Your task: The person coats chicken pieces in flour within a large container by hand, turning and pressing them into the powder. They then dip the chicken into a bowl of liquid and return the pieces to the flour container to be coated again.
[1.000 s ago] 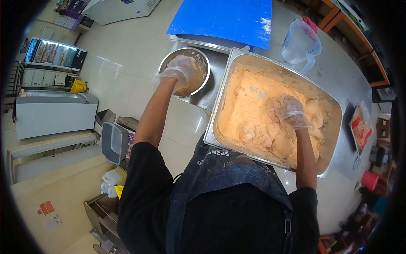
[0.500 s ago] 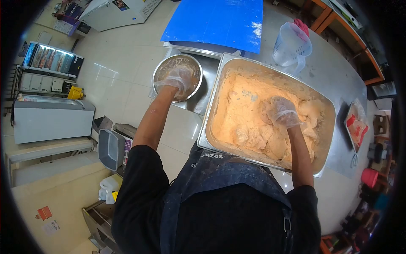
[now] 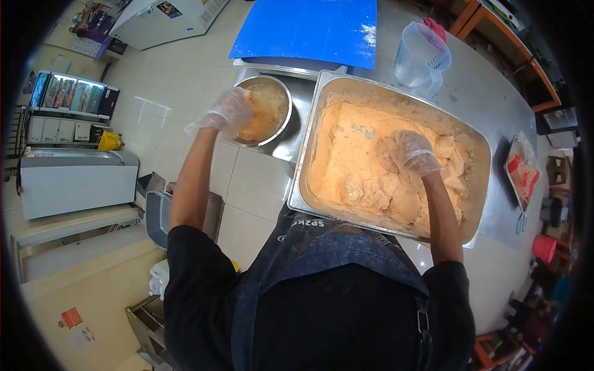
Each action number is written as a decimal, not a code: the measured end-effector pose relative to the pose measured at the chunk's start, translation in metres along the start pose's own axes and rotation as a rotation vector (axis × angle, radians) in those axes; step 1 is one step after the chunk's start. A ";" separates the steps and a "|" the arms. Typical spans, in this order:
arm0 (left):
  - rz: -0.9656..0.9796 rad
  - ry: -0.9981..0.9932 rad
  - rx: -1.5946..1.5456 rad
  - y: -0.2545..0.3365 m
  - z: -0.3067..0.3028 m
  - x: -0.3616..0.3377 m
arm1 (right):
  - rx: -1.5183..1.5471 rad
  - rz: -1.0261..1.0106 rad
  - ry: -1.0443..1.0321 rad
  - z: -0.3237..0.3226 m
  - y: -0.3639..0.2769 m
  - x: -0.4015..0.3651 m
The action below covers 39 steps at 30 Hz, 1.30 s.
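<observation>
My left hand [image 3: 232,110], in a clear plastic glove, is over the left rim of a round metal bowl [image 3: 288,114]. Its fingers are smeared by motion. Cloudy brownish liquid [image 3: 266,108] fills the bowl, with a paler lump near its lower edge. My right hand [image 3: 413,152], also gloved, rests in a deep metal tray [image 3: 310,148] with its fingers curled against a pinkish, flour-dusted lump that I cannot name. Around it lies pale orange flour [image 3: 346,148]. Several thickly coated pieces [image 3: 455,161] are heaped along the tray's right side.
Beyond the bowl is a blue board [image 3: 303,31] dusted with white powder. A clear measuring jug [image 3: 421,59] stands on the steel table [image 3: 476,105] behind the tray. Farther right lies a small tray with a red-and-white bag [image 3: 523,176]. A grey bin [image 3: 158,216] is at left.
My left hand has come up out of the bowl and moved left to its rim, uncovering the liquid. My right hand stays in nearly the same spot in the tray.
</observation>
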<state>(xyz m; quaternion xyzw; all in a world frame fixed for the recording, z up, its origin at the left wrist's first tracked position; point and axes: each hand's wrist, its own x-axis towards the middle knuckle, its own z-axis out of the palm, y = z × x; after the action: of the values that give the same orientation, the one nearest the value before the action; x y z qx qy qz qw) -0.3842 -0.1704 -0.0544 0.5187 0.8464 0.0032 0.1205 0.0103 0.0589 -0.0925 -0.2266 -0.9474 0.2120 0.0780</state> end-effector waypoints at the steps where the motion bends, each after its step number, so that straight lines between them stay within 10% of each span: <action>1: -0.004 -0.004 0.000 0.006 -0.017 -0.009 | 0.003 -0.001 -0.004 0.001 0.002 0.000; 7: -0.177 -0.045 -0.214 0.010 -0.059 -0.026 | -0.202 -0.075 -0.035 0.039 0.049 -0.004; 9: -0.207 -0.051 -0.279 0.013 -0.060 -0.026 | 0.772 0.013 0.095 0.067 0.077 -0.007; 10: -0.213 -0.046 -0.278 0.008 -0.053 -0.024 | 0.774 0.005 0.092 0.056 0.065 -0.003; 12: -0.074 0.085 -0.117 -0.004 -0.023 -0.020 | -0.211 -0.021 -0.071 0.020 0.022 0.002; 31: 0.123 -0.253 0.424 0.013 0.071 0.031 | -0.108 -0.142 0.216 0.029 0.018 0.003; 33: 0.056 0.030 -0.413 -0.033 0.123 0.042 | 0.087 -0.147 0.246 0.060 0.054 -0.005; 37: 0.285 0.102 -0.458 -0.018 0.093 0.034 | 0.716 0.043 0.187 0.075 0.075 -0.017; 39: -0.016 -0.099 0.149 0.040 0.019 0.005 | 0.740 0.111 -0.083 0.083 0.102 -0.019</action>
<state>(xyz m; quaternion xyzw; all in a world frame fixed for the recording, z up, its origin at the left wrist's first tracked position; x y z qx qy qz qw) -0.3478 -0.1498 -0.0683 0.5189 0.8415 -0.0861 0.1234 0.0470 0.1020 -0.2129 -0.2254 -0.7953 0.5530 0.1044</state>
